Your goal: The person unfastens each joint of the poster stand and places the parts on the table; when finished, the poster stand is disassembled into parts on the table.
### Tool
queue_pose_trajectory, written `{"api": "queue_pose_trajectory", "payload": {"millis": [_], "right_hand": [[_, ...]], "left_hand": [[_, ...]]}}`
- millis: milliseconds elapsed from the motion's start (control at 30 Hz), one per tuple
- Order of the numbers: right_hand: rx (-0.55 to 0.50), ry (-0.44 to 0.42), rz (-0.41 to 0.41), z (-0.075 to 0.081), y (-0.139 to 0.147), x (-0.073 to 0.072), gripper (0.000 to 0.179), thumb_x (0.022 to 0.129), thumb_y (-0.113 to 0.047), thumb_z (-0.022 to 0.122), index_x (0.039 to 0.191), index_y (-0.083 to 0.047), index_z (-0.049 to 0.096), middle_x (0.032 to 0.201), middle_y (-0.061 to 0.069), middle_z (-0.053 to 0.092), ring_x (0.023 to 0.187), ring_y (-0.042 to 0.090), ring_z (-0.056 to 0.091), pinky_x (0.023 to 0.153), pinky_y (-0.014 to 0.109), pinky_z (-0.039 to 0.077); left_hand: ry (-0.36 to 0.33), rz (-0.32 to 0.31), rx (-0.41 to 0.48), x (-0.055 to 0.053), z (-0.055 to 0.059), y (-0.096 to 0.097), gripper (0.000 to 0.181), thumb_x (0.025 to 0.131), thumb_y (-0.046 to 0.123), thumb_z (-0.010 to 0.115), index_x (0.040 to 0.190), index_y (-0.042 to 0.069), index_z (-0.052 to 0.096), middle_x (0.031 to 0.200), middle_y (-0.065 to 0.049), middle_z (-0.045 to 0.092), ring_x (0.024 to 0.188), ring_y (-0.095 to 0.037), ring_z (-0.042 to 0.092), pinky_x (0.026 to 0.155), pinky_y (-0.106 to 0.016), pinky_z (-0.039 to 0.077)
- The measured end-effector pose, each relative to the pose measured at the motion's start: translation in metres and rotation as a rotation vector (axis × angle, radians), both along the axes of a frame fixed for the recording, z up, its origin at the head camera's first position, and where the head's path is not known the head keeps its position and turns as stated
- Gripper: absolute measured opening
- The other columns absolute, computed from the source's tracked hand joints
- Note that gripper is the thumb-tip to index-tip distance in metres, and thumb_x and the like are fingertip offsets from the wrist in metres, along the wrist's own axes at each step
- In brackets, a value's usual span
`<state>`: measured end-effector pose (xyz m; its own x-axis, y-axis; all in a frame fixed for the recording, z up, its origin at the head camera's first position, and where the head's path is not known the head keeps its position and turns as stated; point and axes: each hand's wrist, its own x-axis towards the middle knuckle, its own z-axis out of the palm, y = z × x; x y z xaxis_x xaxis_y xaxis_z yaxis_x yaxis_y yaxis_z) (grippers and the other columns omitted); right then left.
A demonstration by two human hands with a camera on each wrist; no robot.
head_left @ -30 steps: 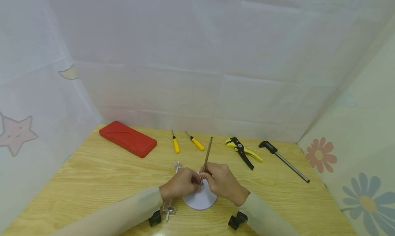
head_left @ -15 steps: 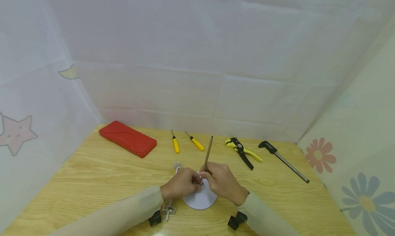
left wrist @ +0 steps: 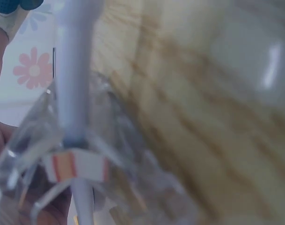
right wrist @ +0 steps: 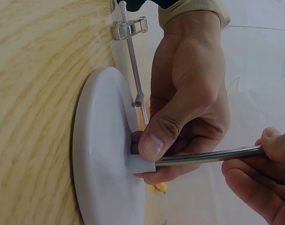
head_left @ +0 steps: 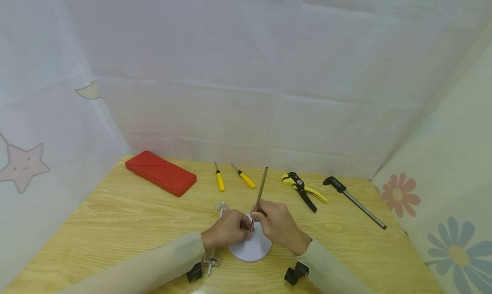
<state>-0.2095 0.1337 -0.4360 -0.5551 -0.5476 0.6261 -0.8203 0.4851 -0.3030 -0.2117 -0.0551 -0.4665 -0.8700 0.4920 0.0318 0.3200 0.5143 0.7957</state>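
Observation:
A white round base (head_left: pixel 251 250) lies flat on the table, with a short white socket (right wrist: pixel 141 164) rising from its middle. My left hand (head_left: pixel 227 230) pinches that socket between thumb and fingers, as the right wrist view shows. The lower end of a metal rod (right wrist: pixel 198 158) stands in the socket. Higher up, my right hand (head_left: pixel 279 226) grips the rod, which leans slightly to the right in the head view. Beside my left wrist lies a thin white bar with clear plastic clips (head_left: pixel 212 260), partly hidden by the arm; one clear clip (left wrist: pixel 133 173) fills the left wrist view.
A red case (head_left: pixel 161 173) lies at the back left. Two yellow-handled screwdrivers (head_left: pixel 220 182) (head_left: pixel 247 180) lie behind my hands. To the right are yellow and black wire strippers (head_left: pixel 301 190) and a black caliper (head_left: pixel 355 202). Patterned sheets wall the table's back and sides.
The rod's top end has shifted slightly up and right with my right hand. My left hand keeps its hold on the socket. The head view has moved a little.

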Motion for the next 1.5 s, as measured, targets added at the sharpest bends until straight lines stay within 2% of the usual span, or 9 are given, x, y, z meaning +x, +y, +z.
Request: {"api": "queue_pose_trajectory", "payload": {"millis": [233, 500, 767, 967, 1267, 1400, 1500], "right_hand": [[-0.003, 0.007, 0.014, -0.0005, -0.0002, 0.0010, 0.005, 0.092, -0.011, 0.071, 0.093, -0.010, 0.067, 0.077, -0.004, 0.068, 0.063, -0.006, 0.050, 0.055, 0.006, 0.041], [-0.011, -0.029, -0.049, 0.0016, 0.0005, 0.0020, 0.005, 0.095, -0.016, 0.069, 0.092, -0.012, 0.068, 0.077, -0.005, 0.069, 0.061, -0.006, 0.045, 0.054, 0.008, 0.040], [-0.022, -0.026, -0.033, 0.0029, 0.0001, 0.0039, 0.004, 0.093, -0.013, 0.071, 0.091, -0.012, 0.068, 0.076, -0.005, 0.068, 0.061, -0.006, 0.044, 0.054, 0.007, 0.039], [-0.028, 0.036, -0.009, 0.0030, -0.0012, 0.0029, 0.005, 0.091, -0.008, 0.072, 0.091, -0.010, 0.068, 0.074, -0.003, 0.067, 0.059, -0.006, 0.042, 0.053, 0.008, 0.038], [-0.033, 0.023, -0.031, 0.0059, -0.0005, 0.0008, 0.006, 0.090, -0.008, 0.074, 0.091, -0.010, 0.068, 0.076, -0.003, 0.069, 0.060, -0.004, 0.047, 0.054, 0.009, 0.041], [-0.054, -0.009, -0.047, 0.0040, 0.0014, 0.0013, 0.002, 0.093, -0.012, 0.072, 0.092, -0.011, 0.071, 0.079, -0.003, 0.072, 0.065, -0.005, 0.058, 0.059, 0.010, 0.050], [-0.057, 0.000, -0.033, 0.0047, 0.0029, 0.0013, 0.005, 0.095, -0.014, 0.070, 0.092, -0.011, 0.072, 0.080, -0.003, 0.073, 0.067, -0.005, 0.059, 0.061, 0.009, 0.050]], "left_hand": [[0.006, 0.006, -0.015, 0.0012, -0.0002, 0.0005, 0.003, 0.084, 0.002, 0.075, 0.082, 0.004, 0.076, 0.075, -0.002, 0.074, 0.066, -0.004, 0.060, 0.058, -0.017, 0.051], [0.036, 0.002, -0.014, 0.0024, 0.0017, 0.0029, 0.004, 0.083, 0.001, 0.075, 0.080, 0.004, 0.076, 0.072, -0.003, 0.073, 0.065, -0.004, 0.060, 0.058, -0.018, 0.051], [0.017, -0.004, 0.006, 0.0047, 0.0019, 0.0014, 0.004, 0.083, -0.002, 0.075, 0.082, 0.002, 0.076, 0.074, -0.005, 0.074, 0.067, -0.005, 0.061, 0.058, -0.018, 0.051], [0.031, -0.009, 0.008, 0.0047, 0.0032, 0.0000, 0.006, 0.084, -0.002, 0.075, 0.081, 0.003, 0.075, 0.075, -0.005, 0.074, 0.067, -0.006, 0.061, 0.058, -0.018, 0.051], [0.049, -0.014, 0.000, 0.0018, 0.0026, 0.0003, 0.004, 0.085, 0.002, 0.075, 0.082, 0.000, 0.076, 0.074, -0.004, 0.074, 0.066, -0.002, 0.060, 0.058, -0.017, 0.051], [0.034, -0.013, 0.012, 0.0019, 0.0014, 0.0011, 0.003, 0.085, 0.000, 0.074, 0.083, 0.000, 0.077, 0.076, -0.005, 0.075, 0.068, -0.005, 0.062, 0.059, -0.018, 0.052], [0.023, -0.017, 0.024, 0.0018, 0.0013, 0.0012, 0.005, 0.084, -0.003, 0.074, 0.083, 0.001, 0.077, 0.076, -0.006, 0.075, 0.070, -0.009, 0.064, 0.060, -0.019, 0.053]]}}
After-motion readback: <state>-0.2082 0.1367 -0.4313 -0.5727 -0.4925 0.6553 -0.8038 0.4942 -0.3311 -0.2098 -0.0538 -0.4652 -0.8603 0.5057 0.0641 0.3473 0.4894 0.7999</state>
